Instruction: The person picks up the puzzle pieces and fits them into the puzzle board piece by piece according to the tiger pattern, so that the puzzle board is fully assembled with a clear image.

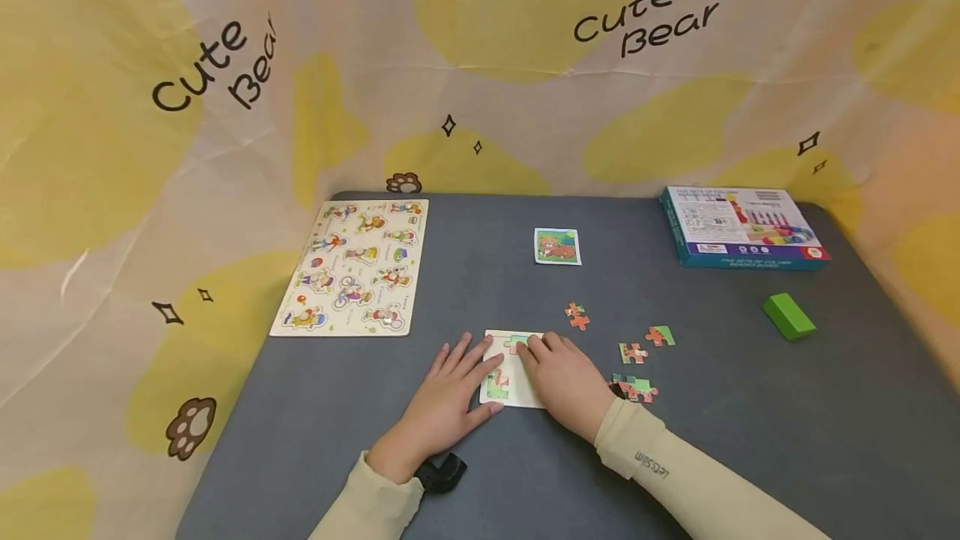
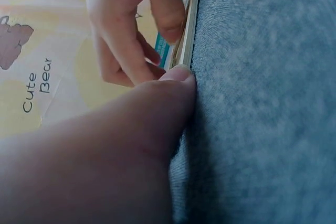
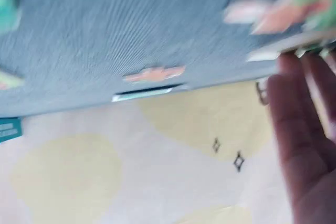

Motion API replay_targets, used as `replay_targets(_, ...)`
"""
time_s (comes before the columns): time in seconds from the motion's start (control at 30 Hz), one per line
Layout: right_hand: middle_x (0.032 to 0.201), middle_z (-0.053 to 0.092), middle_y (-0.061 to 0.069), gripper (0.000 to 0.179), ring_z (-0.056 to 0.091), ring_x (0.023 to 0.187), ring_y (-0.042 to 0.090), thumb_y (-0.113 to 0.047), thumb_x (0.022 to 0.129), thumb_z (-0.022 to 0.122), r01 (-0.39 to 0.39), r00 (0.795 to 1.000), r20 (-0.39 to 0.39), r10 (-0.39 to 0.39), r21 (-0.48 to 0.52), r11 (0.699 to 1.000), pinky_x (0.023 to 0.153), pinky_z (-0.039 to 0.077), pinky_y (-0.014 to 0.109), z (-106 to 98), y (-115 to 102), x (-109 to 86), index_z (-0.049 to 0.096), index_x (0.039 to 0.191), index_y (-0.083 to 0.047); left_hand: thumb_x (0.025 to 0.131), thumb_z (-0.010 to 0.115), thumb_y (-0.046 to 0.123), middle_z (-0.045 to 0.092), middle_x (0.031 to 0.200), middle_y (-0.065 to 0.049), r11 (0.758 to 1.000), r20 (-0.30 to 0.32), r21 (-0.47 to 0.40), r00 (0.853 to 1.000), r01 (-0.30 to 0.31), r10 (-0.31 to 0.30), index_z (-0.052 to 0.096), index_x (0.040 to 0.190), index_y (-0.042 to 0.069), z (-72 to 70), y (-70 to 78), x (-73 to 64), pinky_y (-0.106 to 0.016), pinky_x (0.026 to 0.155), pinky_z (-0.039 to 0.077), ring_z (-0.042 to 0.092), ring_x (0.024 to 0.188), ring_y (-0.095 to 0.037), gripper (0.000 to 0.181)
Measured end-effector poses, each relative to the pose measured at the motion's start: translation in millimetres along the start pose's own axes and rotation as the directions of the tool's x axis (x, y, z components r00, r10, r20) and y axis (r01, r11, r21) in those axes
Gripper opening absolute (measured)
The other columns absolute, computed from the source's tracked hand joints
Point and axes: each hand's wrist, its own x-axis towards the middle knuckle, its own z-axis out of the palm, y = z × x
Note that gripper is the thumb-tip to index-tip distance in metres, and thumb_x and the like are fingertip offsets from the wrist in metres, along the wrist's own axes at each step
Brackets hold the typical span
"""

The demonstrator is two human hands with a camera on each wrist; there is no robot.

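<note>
In the head view, a white puzzle board [image 1: 522, 394] lies flat between the hands. One jigsaw piece [image 1: 497, 384] sits in its lower left corner, another piece [image 1: 514, 343] near its top edge. My left hand [image 1: 442, 398] has its fingers spread, fingertips resting on the board's left side; its thumb [image 2: 176, 74] touches the board's edge in the left wrist view. My right hand [image 1: 568, 383] reaches over the board's right part, a fingertip touching the top piece. Its fingers [image 3: 291, 124] look extended in the right wrist view; the hand hides the board's right side.
Loose jigsaw pieces [image 1: 633, 353] lie to the right, several near the right wrist. Behind stands a small picture card [image 1: 557, 247]. A picture board [image 1: 348, 269] lies at left, a boxed set [image 1: 742, 227] at back right, and a green block [image 1: 788, 317] before it.
</note>
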Motion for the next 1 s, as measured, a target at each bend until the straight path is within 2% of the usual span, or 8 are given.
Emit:
replay_targets(0.3, 0.118, 0.064, 0.013, 0.033, 0.063, 0.113, 0.031, -0.008, 0.098, 0.072, -0.042, 0.997, -0.059, 0.041, -0.019, 0.999, 0.101, 0.056, 0.044, 4.4, -9.6, -4.3, 0.070, 0.129, -0.001, 0.100, 0.070, 0.047, 0.028, 0.172, -0.003, 1.000, -0.022, 0.000, 1.000, -0.012, 0.012, 0.047, 0.160, 0.022, -1.0, -0.6, -0.8, -0.054, 0.128, 0.014, 0.014, 0.160, -0.029, 0.069)
replay_targets(0.5, 0.122, 0.063, 0.014, 0.032, 0.062, 0.117, 0.032, -0.010, 0.100, 0.071, -0.098, 0.994, -0.037, 0.099, 0.026, 0.995, 0.104, 0.054, 0.046, 0.0, -9.3, -3.7, 0.070, 0.130, 0.000, 0.100, 0.070, 0.046, 0.029, 0.171, -0.004, 1.000, -0.012, -0.021, 1.000, -0.005, 0.004, 0.047, 0.160, 0.021, -0.1, 2.7, 0.3, -0.055, 0.127, 0.012, 0.014, 0.160, -0.030, 0.069)
replay_targets(0.77, 0.124, 0.064, 0.011, 0.037, 0.061, 0.112, 0.028, -0.014, 0.097, 0.074, -0.160, 0.987, -0.017, 0.162, 0.054, 0.986, 0.094, 0.053, 0.044, -0.3, -4.3, 5.3, 0.070, 0.132, -0.003, 0.100, 0.070, 0.047, 0.029, 0.171, -0.005, 1.000, -0.018, -0.020, 1.000, -0.012, 0.012, 0.046, 0.160, 0.020, -3.2, 0.2, -0.1, -0.057, 0.127, 0.013, 0.015, 0.160, -0.032, 0.069)
replay_targets(0.9, 0.126, 0.067, 0.012, 0.039, 0.062, 0.115, 0.031, -0.012, 0.094, 0.073, -0.198, 0.980, 0.022, 0.196, 0.136, 0.971, 0.098, 0.053, 0.050, -17.4, 11.3, 6.4, 0.070, 0.133, -0.003, 0.100, 0.071, 0.045, 0.029, 0.171, -0.005, 1.000, -0.017, -0.016, 1.000, -0.003, 0.003, 0.047, 0.160, 0.020, -5.0, -1.3, -0.9, -0.056, 0.127, 0.012, 0.015, 0.160, -0.032, 0.069)
replay_targets(1.0, 0.123, 0.070, 0.014, 0.037, 0.065, 0.112, 0.035, -0.010, 0.093, 0.073, -0.283, 0.959, 0.060, 0.276, 0.199, 0.938, 0.096, 0.053, 0.056, -37.0, 46.4, -7.4, 0.073, 0.129, -0.004, 0.099, 0.072, 0.043, 0.030, 0.171, -0.006, 1.000, -0.018, -0.020, 1.000, -0.008, 0.007, 0.048, 0.159, 0.019, -5.6, -0.2, -0.6, -0.057, 0.127, 0.012, 0.016, 0.159, -0.033, 0.069)
